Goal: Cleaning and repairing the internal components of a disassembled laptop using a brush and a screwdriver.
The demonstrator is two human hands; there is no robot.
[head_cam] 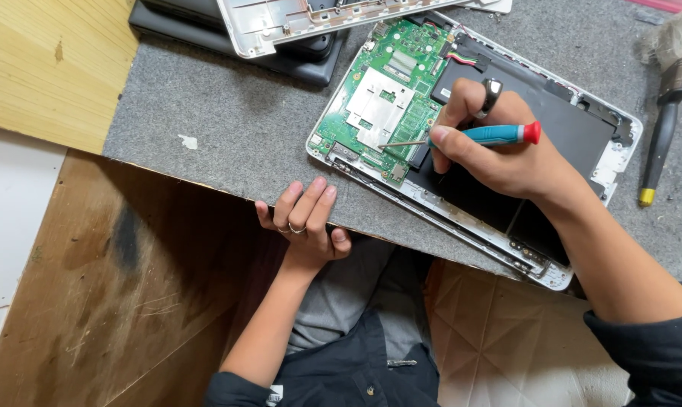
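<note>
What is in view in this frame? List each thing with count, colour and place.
opened laptop: one, white frame, black panel, on the mat at right
circuit board: one, green, inside the laptop's left part
screwdriver: one, blue with red cap, tip on the board
brush: one, black handle, pale bristles, far right
case parts: stacked, white on black, top centre
mat: one, grey, over the wooden bench
left hand: resting on the mat's near edge, rings on
right hand: holding the screwdriver
</note>
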